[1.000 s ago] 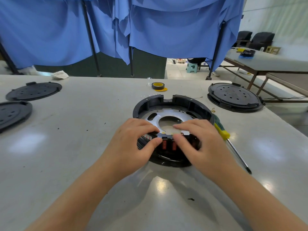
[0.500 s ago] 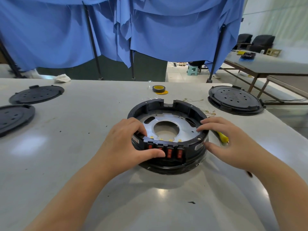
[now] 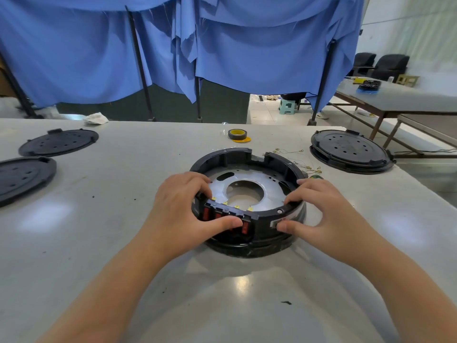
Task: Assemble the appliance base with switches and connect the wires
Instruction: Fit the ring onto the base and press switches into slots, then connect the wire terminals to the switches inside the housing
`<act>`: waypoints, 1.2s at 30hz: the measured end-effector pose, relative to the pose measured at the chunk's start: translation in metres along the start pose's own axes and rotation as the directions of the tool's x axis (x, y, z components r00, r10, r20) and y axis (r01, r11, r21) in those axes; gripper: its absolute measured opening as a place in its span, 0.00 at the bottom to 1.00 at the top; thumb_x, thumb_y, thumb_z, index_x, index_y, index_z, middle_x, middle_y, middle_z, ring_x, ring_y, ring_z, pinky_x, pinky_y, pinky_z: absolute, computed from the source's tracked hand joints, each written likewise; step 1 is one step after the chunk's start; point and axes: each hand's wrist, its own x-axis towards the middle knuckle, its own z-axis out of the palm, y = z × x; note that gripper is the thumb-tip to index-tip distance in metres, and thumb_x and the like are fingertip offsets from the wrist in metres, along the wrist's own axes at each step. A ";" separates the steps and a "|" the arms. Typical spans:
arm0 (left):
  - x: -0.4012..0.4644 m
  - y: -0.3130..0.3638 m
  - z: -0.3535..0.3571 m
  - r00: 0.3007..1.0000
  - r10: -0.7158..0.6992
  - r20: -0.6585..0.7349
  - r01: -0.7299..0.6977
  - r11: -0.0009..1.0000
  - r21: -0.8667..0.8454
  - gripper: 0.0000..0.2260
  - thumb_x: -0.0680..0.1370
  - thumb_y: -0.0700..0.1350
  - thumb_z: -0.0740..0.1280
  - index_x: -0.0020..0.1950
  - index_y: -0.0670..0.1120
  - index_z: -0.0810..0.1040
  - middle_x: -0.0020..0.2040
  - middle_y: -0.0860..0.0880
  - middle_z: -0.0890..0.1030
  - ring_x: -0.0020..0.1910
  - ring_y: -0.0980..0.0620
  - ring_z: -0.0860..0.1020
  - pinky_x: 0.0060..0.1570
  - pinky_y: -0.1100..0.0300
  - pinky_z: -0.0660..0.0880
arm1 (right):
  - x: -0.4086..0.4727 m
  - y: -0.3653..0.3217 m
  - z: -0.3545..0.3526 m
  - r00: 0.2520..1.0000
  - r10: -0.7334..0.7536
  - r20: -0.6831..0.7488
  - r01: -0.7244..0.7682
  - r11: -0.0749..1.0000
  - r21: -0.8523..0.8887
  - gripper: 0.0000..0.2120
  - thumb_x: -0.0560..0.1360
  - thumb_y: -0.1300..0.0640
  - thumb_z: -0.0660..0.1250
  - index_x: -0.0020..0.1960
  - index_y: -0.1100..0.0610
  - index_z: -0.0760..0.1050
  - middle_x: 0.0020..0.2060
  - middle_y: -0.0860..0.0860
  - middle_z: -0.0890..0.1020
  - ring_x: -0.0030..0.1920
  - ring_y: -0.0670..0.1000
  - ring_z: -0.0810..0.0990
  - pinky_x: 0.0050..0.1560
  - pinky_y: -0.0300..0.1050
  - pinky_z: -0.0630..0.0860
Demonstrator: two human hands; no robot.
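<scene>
Between both gripping hands, the appliance base (image 3: 247, 167).

I'm seeing the round black appliance base (image 3: 249, 201) sitting flat on the table — red rocker switches (image 3: 223, 217) lining its near wall, loose wires (image 3: 300, 163) lying just behind.

Likely workshop, worktables (image 3: 408, 105), blue drapes (image 3: 259, 45)
</scene>
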 end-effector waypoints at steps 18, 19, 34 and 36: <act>-0.011 0.027 0.016 0.990 0.139 0.022 -0.136 0.987 -0.091 0.18 0.68 0.66 0.66 0.44 0.53 0.82 0.40 0.62 0.79 0.48 0.63 0.76 0.71 0.54 0.58 | -0.002 -0.017 0.014 0.995 -0.056 -0.081 0.065 0.991 0.116 0.15 0.72 0.48 0.66 0.57 0.49 0.77 0.55 0.40 0.76 0.68 0.42 0.65 0.69 0.45 0.62; -0.010 0.025 0.015 0.992 0.127 0.023 -0.125 0.988 -0.094 0.17 0.68 0.65 0.68 0.42 0.52 0.82 0.39 0.62 0.79 0.47 0.62 0.76 0.71 0.56 0.58 | -0.001 -0.011 0.010 0.996 -0.030 -0.088 0.040 0.993 0.109 0.14 0.73 0.49 0.65 0.58 0.49 0.77 0.57 0.40 0.76 0.69 0.42 0.63 0.71 0.46 0.60; -0.009 0.024 -0.001 0.978 0.202 0.048 -0.202 0.979 0.011 0.12 0.70 0.60 0.66 0.41 0.53 0.80 0.44 0.61 0.79 0.53 0.60 0.76 0.72 0.49 0.56 | -0.003 -0.036 0.022 0.987 -0.120 -0.111 0.121 0.993 -0.002 0.17 0.66 0.37 0.69 0.44 0.49 0.81 0.42 0.43 0.75 0.49 0.47 0.72 0.51 0.41 0.69; -0.010 0.024 0.001 0.974 0.226 0.029 -0.227 0.973 0.039 0.11 0.70 0.58 0.66 0.35 0.52 0.77 0.37 0.60 0.77 0.46 0.59 0.76 0.71 0.49 0.58 | -0.004 -0.037 0.026 0.988 -0.142 -0.066 0.143 0.990 0.009 0.16 0.68 0.39 0.68 0.50 0.47 0.80 0.46 0.41 0.75 0.53 0.44 0.71 0.55 0.39 0.68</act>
